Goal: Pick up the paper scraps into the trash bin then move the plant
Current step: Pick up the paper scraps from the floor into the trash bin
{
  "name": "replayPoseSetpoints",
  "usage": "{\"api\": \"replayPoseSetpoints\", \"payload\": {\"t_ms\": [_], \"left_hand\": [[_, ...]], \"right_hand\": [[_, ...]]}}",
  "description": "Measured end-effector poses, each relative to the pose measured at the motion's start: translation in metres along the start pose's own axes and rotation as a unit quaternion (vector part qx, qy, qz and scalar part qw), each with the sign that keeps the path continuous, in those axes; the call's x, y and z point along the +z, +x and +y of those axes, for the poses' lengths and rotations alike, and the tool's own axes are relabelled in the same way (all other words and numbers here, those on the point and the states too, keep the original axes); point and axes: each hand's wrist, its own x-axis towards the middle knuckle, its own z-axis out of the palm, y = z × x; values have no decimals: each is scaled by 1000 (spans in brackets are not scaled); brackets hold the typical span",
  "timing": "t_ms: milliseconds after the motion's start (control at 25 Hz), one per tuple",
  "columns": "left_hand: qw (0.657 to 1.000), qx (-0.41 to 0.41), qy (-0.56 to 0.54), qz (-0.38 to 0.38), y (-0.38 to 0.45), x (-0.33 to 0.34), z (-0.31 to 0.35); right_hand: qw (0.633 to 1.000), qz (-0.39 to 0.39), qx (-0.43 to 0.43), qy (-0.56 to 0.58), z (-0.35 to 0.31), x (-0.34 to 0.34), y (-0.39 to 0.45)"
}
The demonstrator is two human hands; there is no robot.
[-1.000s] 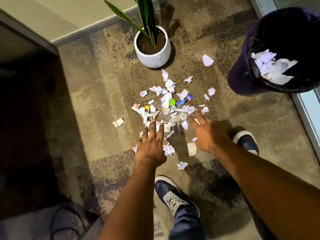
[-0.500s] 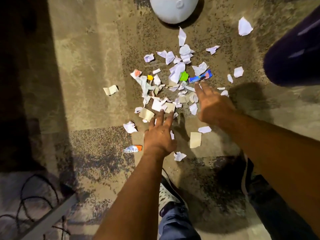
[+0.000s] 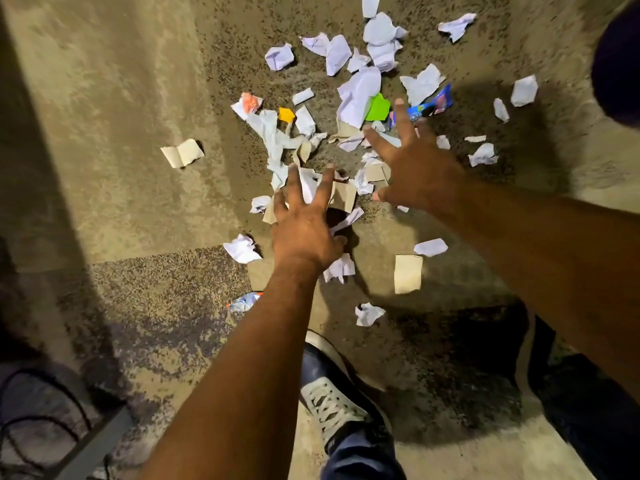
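Several paper scraps [image 3: 358, 88], mostly white with tan, green, yellow and orange bits, lie scattered over the carpet. My left hand [image 3: 304, 223] hovers with fingers spread over the scraps at the near edge of the pile, holding nothing. My right hand [image 3: 412, 164] reaches further in, fingers spread, just above scraps beside a green piece [image 3: 377, 107] and a blue wrapper [image 3: 433, 107]. The dark trash bin [image 3: 618, 67] shows only as an edge at the upper right. The plant is out of view.
A folded tan scrap [image 3: 183, 153] lies apart at the left. My shoes [image 3: 337, 393] stand on the carpet below the pile. Dark cables [image 3: 41, 420] and a grey bar [image 3: 93, 445] sit at the lower left.
The camera has dipped closer to the floor; the plant pot and most of the bin left the view. Both hands moved forward over the pile and spread their fingers.
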Motion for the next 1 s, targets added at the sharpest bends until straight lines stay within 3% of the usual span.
{"api": "replayPoseSetpoints", "payload": {"t_ms": [80, 240, 360, 480, 640, 1000], "left_hand": [[999, -30, -25, 0, 9, 4, -8], [990, -46, -98, -89, 11, 32, -21], [994, -33, -94, -37, 4, 61, -24], [983, -52, -176, 23, -8, 77, -27], [995, -18, -83, 46, -12, 69, -34], [992, -53, -93, 74, -25, 13, 4]], "right_hand": [[1000, -7, 15, -14, -1, 4, 10], [1000, -13, 10, 10, -2, 22, 16], [998, 9, -51, 18, -10, 35, 8], [995, -50, -87, -5, -18, 41, 0], [989, -93, -113, 17, -17, 39, -4], [982, -91, -139, 89, -6, -4, -51]]}}
